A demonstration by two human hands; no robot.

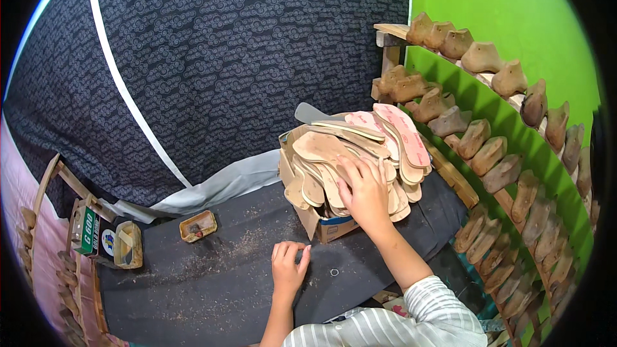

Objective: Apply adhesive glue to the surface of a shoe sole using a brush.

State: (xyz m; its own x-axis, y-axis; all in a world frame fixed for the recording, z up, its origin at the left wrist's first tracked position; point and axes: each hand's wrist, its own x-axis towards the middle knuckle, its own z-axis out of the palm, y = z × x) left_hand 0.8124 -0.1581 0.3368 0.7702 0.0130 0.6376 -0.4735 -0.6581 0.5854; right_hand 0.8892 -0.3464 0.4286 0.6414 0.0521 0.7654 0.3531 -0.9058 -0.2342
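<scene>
A cardboard box [308, 222] stands on the dark-covered table, heaped with shoe insoles. Most of the insoles [316, 146] are tan, and several at the back right have a pink printed face, such as the pink insole [402, 130]. My right hand [367, 193] lies over the front of the heap, fingers stretched out and touching the insoles; it grips none that I can see. Left of the box's front corner, my left hand [290, 268] is low over the tabletop. Its fingers are loosely bent, with a gap to the thumb and nothing visible between them.
Racks of wooden shoe lasts [482, 58] line the right wall, with more lasts at the far left. A small tray [198, 226] and a cut-open container [128, 245] sit left, beside a green-and-black box [90, 234]. Shavings and a small ring [334, 272] lie on the table [212, 289].
</scene>
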